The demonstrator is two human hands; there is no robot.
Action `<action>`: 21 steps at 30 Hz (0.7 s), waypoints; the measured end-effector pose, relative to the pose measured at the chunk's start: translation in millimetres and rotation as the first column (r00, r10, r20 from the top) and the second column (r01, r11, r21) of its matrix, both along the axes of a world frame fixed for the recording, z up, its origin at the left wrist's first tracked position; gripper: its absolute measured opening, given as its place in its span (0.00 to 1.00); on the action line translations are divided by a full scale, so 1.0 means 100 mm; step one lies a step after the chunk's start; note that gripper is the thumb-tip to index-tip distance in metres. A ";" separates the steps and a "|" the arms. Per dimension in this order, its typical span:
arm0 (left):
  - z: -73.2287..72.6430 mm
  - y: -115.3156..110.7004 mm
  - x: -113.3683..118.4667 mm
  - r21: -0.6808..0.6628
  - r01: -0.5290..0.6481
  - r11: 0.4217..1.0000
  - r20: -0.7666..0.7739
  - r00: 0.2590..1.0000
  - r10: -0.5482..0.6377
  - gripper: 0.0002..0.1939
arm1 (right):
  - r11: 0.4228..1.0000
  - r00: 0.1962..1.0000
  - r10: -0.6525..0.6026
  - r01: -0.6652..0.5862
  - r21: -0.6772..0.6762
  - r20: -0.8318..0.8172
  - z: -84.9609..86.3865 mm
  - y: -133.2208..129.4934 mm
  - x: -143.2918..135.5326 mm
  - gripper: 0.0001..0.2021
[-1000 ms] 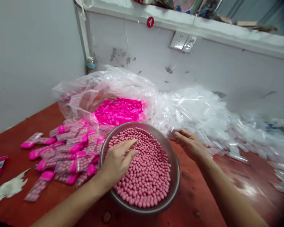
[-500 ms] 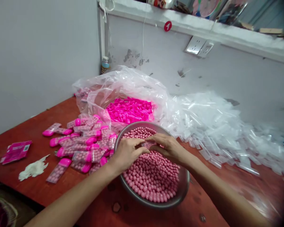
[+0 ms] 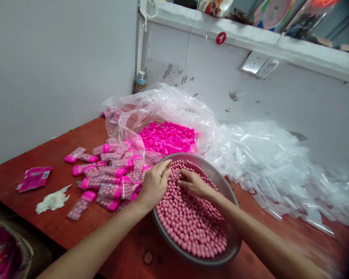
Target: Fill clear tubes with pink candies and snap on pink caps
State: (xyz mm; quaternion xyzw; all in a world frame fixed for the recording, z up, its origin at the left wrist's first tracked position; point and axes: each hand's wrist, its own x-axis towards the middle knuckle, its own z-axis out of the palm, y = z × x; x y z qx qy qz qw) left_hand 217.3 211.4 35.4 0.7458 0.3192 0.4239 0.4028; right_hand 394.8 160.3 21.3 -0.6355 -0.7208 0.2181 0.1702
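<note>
A metal bowl [image 3: 235,248] full of pink beads [image 3: 189,228] stands on the red table. My left hand [image 3: 155,184] is over the bowl's left rim, its fingers curled round something that I cannot make out. Inside the bowl, my right hand [image 3: 193,183] has its fingertips pinched together at the beads; whatever is between them is hidden. Left of the bowl lie clear containers filled with beads [image 3: 109,190], with bright pink caps. Behind the bowl is a heap of loose pink caps [image 3: 168,137] in a clear plastic bag [image 3: 174,99].
Many clear plastic tubes [image 3: 267,155] are piled at the right. A pink packet [image 3: 34,178] and a white scrap [image 3: 52,200] lie on the red table [image 3: 84,135] at the left. A small bottle [image 3: 140,79] stands in the back corner, below a shelf [image 3: 206,23].
My hands have moved apart, the right one lower into the beads. The clear piece between them no longer shows plainly. The camera view has shifted, so the scene sits further right and slightly lower.
</note>
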 end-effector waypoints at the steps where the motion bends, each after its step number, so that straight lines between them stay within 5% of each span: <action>1: 0.01 -0.01 0.00 -0.008 0.009 1.000 0.000 1.000 -0.009 0.16 | 1.000 0.995 -0.011 0.010 -0.010 -0.100 0.04 -0.04 0.01 0.04; 3: 0.04 -0.04 0.00 -0.029 0.044 0.999 -0.011 0.999 -0.044 0.16 | 0.997 0.911 -0.070 0.047 -0.066 -0.406 0.12 -0.12 0.00 0.05; 5: 0.09 -0.09 0.02 -0.047 0.105 0.993 -0.036 0.994 -0.107 0.16 | 0.985 0.699 -0.164 0.084 -0.148 -0.696 0.18 -0.21 -0.04 0.06; 6: 0.11 -0.11 0.03 -0.059 0.140 0.988 -0.049 0.989 -0.143 0.14 | 0.979 0.599 -0.202 0.097 -0.180 -0.775 0.21 -0.24 -0.08 0.08; 8: 0.15 -0.14 0.06 -0.096 0.200 0.975 -0.055 0.977 -0.206 0.10 | 0.973 0.534 -0.232 0.123 -0.196 -0.813 0.25 -0.30 -0.15 0.09; 12: 0.14 -0.11 0.07 -0.183 0.319 0.930 0.042 0.948 -0.317 0.12 | 0.975 0.731 -0.189 0.219 -0.037 -0.655 0.37 -0.38 -0.12 0.13; 15: 0.10 -0.08 0.07 -0.207 0.417 0.885 0.078 0.909 -0.410 0.13 | 0.975 0.919 -0.086 0.157 0.156 -0.385 0.50 -0.42 0.01 0.15; 21: 0.09 -0.08 0.07 -0.220 0.471 0.854 0.076 0.882 -0.466 0.15 | 0.966 0.988 0.140 -0.124 0.225 -0.058 0.65 -0.42 0.10 0.14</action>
